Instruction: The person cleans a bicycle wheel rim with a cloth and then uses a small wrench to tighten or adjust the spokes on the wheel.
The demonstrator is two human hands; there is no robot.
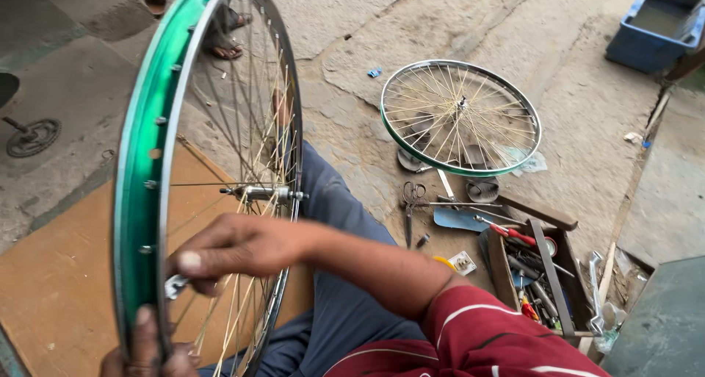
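1. The green bicycle wheel (pixel 139 186) stands upright on its edge at the left of the view, above a brown board (pixel 51 274) that lies on the concrete floor (pixel 455 17)
2. The left hand (pixel 143 355) is clenched on the lower rim of the green bicycle wheel, thumb pressed over the green band
3. The right hand (pixel 235 248) reaches across the spokes and is closed on a small metal spoke tool (pixel 175 285), which touches the inner side of the rim just above the left hand
4. The hub axle (pixel 264 194) sits at the wheel centre, just above the right hand
5. The person wears a red striped sleeve (pixel 477 333) and blue trousers (pixel 338 274); one leg extends behind the wheel
6. A second wheel (pixel 460 117), silver with a green edge, lies flat on the floor well apart from the hands
7. Between that wheel and the person lie scissors (pixel 413 200) and loose hand tools
8. A wooden toolbox (pixel 543 274) holding assorted tools, including a red-handled one (pixel 514 235), stands at the right
9. A blue plastic crate (pixel 657 28) sits at the upper right corner
10. A chainring (pixel 33 137) lies on the floor at the far left
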